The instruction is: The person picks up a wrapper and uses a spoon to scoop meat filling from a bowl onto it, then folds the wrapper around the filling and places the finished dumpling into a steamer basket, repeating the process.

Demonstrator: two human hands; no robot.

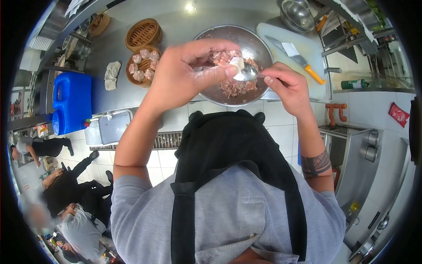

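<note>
My left hand [187, 72] is closed around a dumpling wrapper [237, 62] with pinkish minced meat [223, 56] at it, held above the bowl. White powder shows on the thumb. Between the thumb and fingers of my right hand [289, 86] is the handle of a metal spoon [247, 74], its bowl touching or just beside the wrapper. Beneath both hands stands a steel mixing bowl [265, 44] holding more minced filling [237, 89]. Left of my left hand, a bamboo steamer [132, 80] carries several shaped dumplings [138, 75].
Another bamboo steamer [143, 33] and a crumpled cloth [112, 75] are on the steel counter [184, 17]. A yellow-handled knife [303, 64] rests on the white cutting board [269, 31]. A blue jug [72, 103] stands at left. Several people [83, 229] are at lower left.
</note>
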